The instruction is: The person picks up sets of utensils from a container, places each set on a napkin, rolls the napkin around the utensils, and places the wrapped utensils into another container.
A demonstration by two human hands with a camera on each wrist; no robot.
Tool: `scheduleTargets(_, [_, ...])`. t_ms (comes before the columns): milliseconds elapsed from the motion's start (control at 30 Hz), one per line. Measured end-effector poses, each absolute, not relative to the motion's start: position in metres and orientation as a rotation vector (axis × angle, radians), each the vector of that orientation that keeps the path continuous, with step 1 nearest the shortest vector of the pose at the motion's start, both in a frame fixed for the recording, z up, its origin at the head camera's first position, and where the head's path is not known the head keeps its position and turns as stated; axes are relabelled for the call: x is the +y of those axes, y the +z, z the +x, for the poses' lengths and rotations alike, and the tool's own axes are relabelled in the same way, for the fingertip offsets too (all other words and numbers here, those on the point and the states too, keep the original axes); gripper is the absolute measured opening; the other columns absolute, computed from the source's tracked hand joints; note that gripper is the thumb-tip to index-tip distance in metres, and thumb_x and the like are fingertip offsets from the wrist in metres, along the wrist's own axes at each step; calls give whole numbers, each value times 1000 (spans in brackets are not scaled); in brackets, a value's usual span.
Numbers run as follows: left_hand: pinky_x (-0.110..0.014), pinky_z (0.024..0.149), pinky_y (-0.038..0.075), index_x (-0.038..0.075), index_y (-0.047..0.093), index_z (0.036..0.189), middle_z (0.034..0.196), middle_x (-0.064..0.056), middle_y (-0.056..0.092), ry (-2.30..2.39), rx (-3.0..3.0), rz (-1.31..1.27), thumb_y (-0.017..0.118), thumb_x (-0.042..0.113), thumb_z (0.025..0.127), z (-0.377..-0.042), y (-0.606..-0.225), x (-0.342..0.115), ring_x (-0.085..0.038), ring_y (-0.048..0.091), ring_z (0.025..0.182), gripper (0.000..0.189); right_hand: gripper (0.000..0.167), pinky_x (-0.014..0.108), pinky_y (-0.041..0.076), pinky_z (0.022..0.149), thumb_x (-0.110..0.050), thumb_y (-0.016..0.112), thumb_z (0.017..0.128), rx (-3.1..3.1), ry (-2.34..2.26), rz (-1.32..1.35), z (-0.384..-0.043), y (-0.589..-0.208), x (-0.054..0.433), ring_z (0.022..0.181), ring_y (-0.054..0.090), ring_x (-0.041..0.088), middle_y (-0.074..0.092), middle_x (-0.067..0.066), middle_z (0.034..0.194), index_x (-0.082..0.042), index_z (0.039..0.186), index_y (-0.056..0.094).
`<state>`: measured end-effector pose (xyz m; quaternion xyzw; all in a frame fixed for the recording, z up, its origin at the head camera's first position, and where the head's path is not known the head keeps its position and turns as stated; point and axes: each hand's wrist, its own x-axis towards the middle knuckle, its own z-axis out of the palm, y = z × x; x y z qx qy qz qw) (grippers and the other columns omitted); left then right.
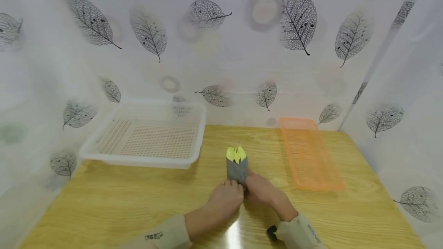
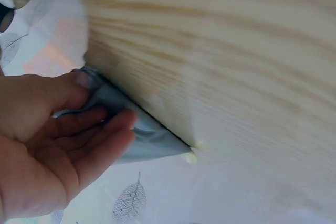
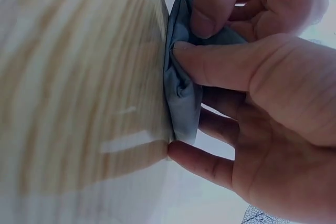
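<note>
A grey cloth pouch (image 1: 237, 172) lies on the table at the middle of the head view. Out of its far end stick the yellow-green heads of a fork (image 1: 238, 151) and a spoon (image 1: 230, 153). My left hand (image 1: 226, 200) pinches the pouch's near end between thumb and fingers. On the pouch's right side, my right hand (image 1: 260, 189) grips it close to the left. Its thumb presses folded cloth (image 3: 181, 85) in the right wrist view, with the other fingers spread along the far side. The utensils' handles are hidden inside the pouch.
A white plastic basket (image 1: 138, 160) stands at the back left of the wooden table (image 1: 145, 195). To the right lies an orange perforated tray (image 1: 292, 160). A leaf-patterned curtain (image 1: 221, 64) closes off the back and both sides.
</note>
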<state>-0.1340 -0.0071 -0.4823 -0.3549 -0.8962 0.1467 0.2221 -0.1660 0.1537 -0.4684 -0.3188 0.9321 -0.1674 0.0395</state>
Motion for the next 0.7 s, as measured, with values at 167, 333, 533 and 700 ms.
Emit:
scheduleTargets(167, [-21, 49, 44, 14, 65, 85, 74, 2, 59, 412, -2311, -1047, 56, 18, 97, -135, -490, -17, -9, 53, 63, 15, 10, 29, 47, 65, -1, 73, 81, 2791, -614, -980, -171, -468, 157, 76, 52, 15, 62, 15, 103, 2, 86, 65])
scheduleTargets(333, [-26, 60, 53, 14, 66, 84, 81, -3, 66, 435, -2096, -1120, 18, 4, 104, -138, -506, -23, -14, 61, 69, 52, 20, 31, 51, 72, -8, 75, 84, 2772, -665, -1024, -173, -471, 160, 87, 59, 18, 62, 20, 120, 3, 98, 67])
scheduleTargets(533, [-32, 63, 54, 12, 62, 79, 80, -6, 65, 358, -1983, -1162, 19, 2, 101, -142, -514, -25, -19, 60, 70, 50, 38, 43, 53, 88, -9, 74, 86, 2760, -662, -1059, -176, -474, 162, 113, 62, 33, 59, 25, 131, 9, 119, 63])
scheduleTargets(700, [-32, 64, 53, 12, 59, 77, 76, -7, 63, 394, -1939, -1235, 25, 3, 98, -143, -513, -25, -20, 61, 70, 41, 54, 42, 51, 92, -12, 72, 88, 2662, -764, -1098, -180, -471, 167, 113, 60, 29, 59, 20, 132, 8, 135, 52])
